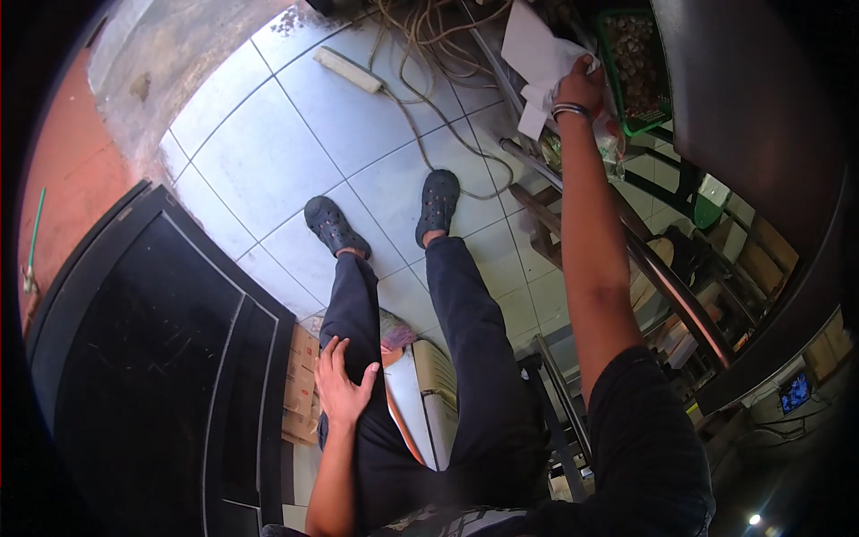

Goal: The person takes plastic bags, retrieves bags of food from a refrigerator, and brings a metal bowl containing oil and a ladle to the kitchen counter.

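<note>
My left hand [346,383] lies on my left thigh in dark trousers, fingers spread and holding nothing. Stretched out to the upper right, my right hand [583,87] is closed on a crumpled white sheet [537,49] that looks like paper or thin plastic; I cannot tell which. Bracelets circle that wrist. Right beside the hand stands a green basket [663,115] filled with small brownish round items, perhaps shallots. A clear plastic bag [612,148] hangs just below the right hand, partly hidden by it.
A white power strip [349,70] with tangled cords [425,36] lies on the tiled floor [268,148]. To the left stands a black cabinet or door panel [143,358]. Metal rails [667,282] and a dark tabletop [752,89] run along the right. Cardboard boxes [302,380] stand near my left leg.
</note>
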Tool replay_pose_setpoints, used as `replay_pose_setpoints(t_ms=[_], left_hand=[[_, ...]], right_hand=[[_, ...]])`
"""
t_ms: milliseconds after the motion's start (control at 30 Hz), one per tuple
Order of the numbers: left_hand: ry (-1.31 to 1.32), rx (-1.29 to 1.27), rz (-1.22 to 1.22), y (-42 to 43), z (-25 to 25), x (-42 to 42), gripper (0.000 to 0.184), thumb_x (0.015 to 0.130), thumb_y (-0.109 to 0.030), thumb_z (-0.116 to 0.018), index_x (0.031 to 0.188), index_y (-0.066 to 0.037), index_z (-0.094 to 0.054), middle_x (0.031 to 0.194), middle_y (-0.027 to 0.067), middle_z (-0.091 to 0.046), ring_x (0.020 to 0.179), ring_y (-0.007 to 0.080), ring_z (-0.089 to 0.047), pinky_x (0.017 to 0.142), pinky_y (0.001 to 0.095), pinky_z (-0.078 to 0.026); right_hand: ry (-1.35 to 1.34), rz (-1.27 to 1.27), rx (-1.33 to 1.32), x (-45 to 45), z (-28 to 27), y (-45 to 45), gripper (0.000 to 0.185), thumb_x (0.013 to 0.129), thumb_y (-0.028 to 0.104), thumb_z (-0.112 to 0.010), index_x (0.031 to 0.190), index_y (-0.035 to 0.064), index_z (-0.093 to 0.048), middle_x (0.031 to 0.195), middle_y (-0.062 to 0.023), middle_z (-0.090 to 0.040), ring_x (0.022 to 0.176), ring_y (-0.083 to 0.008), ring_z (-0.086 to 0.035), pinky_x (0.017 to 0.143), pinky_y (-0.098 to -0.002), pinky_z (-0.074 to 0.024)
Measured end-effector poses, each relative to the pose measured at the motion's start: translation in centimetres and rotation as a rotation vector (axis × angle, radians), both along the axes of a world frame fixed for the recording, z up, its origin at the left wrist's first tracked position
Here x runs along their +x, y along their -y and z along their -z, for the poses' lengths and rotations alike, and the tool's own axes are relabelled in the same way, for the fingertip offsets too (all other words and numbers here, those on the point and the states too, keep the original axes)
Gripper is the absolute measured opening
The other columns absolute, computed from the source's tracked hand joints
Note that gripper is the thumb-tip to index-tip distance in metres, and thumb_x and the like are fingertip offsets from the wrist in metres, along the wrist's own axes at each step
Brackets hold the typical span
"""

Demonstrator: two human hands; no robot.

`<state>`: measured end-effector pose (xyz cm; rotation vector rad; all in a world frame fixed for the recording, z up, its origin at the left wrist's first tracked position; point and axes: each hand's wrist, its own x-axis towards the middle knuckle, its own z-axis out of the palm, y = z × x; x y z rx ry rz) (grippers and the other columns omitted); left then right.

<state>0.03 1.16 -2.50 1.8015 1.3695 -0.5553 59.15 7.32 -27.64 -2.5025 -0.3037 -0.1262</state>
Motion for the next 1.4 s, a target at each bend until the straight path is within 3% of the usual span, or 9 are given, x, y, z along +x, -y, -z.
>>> replay_pose_setpoints(t_ms=[300, 433, 600, 700, 767, 900, 1033, 1267, 1400], left_hand=[[0.068, -0.123, -0.117, -0.2, 1.5, 0.2, 0.070, 0.088, -0.049, -0.066, 0.140, -0.006, -0.047, 0.144, 0.0162, -0.046, 0.130, 0.0358, -0.047, 0.111, 0.0511, -0.033], [0.800, -0.911, -1.318, -3.6, 5.6, 7.7, 0.084, 0.094, -0.075, -0.029, 0.149, -0.012, -0.034, 0.148, 0.0150, -0.042, 0.129, 0.0307, -0.050, 0.105, 0.0501, -0.042], [1.392, -1.157, -1.824, -5.5, 11.7, 10.2, 0.055, 0.102, -0.045, -0.039, 0.132, -0.001, -0.055, 0.124, 0.0169, -0.064, 0.108, 0.0308, -0.064, 0.100, 0.0435, -0.049], [1.320, -1.236, -2.019, -4.5, 12.6, 8.8, 0.050, 0.101, -0.039, -0.038, 0.132, -0.004, -0.056, 0.125, 0.0166, -0.064, 0.106, 0.0330, -0.065, 0.098, 0.0476, -0.050], [1.522, -1.300, -1.652, -3.9, 12.0, 9.0, 0.052, 0.101, -0.044, -0.039, 0.134, -0.007, -0.055, 0.127, 0.0162, -0.063, 0.109, 0.0348, -0.064, 0.100, 0.0506, -0.048], [1.180, -1.340, -1.805, -5.6, 9.7, 11.4, 0.081, 0.095, -0.070, -0.035, 0.135, -0.003, -0.054, 0.126, 0.0192, -0.063, 0.113, 0.0348, -0.062, 0.101, 0.0490, -0.047], [1.140, -1.257, -1.722, -4.9, 10.0, 12.1, 0.065, 0.098, -0.051, -0.050, 0.137, 0.001, -0.050, 0.127, 0.0187, -0.063, 0.116, 0.0342, -0.061, 0.102, 0.0468, -0.047], [1.023, -1.074, -1.510, -5.3, 9.7, 10.9, 0.051, 0.097, -0.022, -0.062, 0.140, 0.000, -0.045, 0.131, 0.0139, -0.059, 0.119, 0.0271, -0.059, 0.105, 0.0423, -0.046], [0.861, -1.073, -1.400, -5.5, 9.6, 9.7, 0.040, 0.098, -0.016, -0.062, 0.133, -0.002, -0.050, 0.122, 0.0085, -0.063, 0.112, 0.0194, -0.062, 0.098, 0.0353, -0.048]], right_hand=[[0.154, -0.724, 0.023, -15.8, -3.9, 3.5, 0.016, 0.086, 0.006, -0.065, 0.102, 0.0016, -0.063, 0.090, -0.0177, -0.065, 0.082, -0.0394, -0.062, 0.074, -0.0455, -0.0504], [0.008, -1.112, 0.222, -27.0, -11.4, 4.4, 0.018, 0.080, 0.002, -0.062, 0.098, 0.0019, -0.066, 0.087, -0.0110, -0.064, 0.076, -0.0298, -0.060, 0.067, -0.0407, -0.0491], [-0.234, -1.293, 0.121, -36.6, -18.6, 7.1, 0.026, 0.084, 0.014, -0.062, 0.107, 0.0039, -0.067, 0.101, -0.0104, -0.064, 0.089, -0.0289, -0.062, 0.076, -0.0403, -0.0515], [-0.405, -1.239, 0.030, -38.7, -21.0, 8.3, 0.030, 0.082, 0.009, -0.062, 0.111, 0.0012, -0.066, 0.114, -0.0161, -0.064, 0.103, -0.0331, -0.063, 0.086, -0.0427, -0.0520], [-0.494, -1.178, 0.030, -38.9, -21.4, 8.6, 0.032, 0.081, 0.004, -0.061, 0.112, -0.0009, -0.065, 0.121, -0.0208, -0.063, 0.111, -0.0363, -0.063, 0.091, -0.0450, -0.0516], [-0.735, -0.923, 0.026, -38.4, -21.7, 9.0, 0.047, 0.079, -0.003, -0.057, 0.126, -0.0004, -0.057, 0.132, -0.0214, -0.057, 0.111, -0.0416, -0.058, 0.099, -0.0528, -0.0429], [-0.500, -0.959, -0.183, -37.2, -21.8, 7.7, 0.048, 0.080, 0.000, -0.056, 0.128, -0.0016, -0.055, 0.124, -0.0279, -0.056, 0.115, -0.0485, -0.051, 0.096, -0.0521, -0.0436], [-0.391, -0.299, 0.256, -30.6, -24.6, 4.1, 0.045, 0.086, 0.010, -0.071, 0.128, 0.0017, -0.058, 0.126, -0.0190, -0.059, 0.116, -0.0310, -0.056, 0.099, -0.0432, -0.0427], [-0.842, -0.482, 0.216, -29.6, -22.2, 4.8, 0.044, 0.081, 0.015, -0.080, 0.118, 0.0017, -0.059, 0.121, -0.0148, -0.062, 0.110, -0.0295, -0.060, 0.093, -0.0395, -0.0466]])
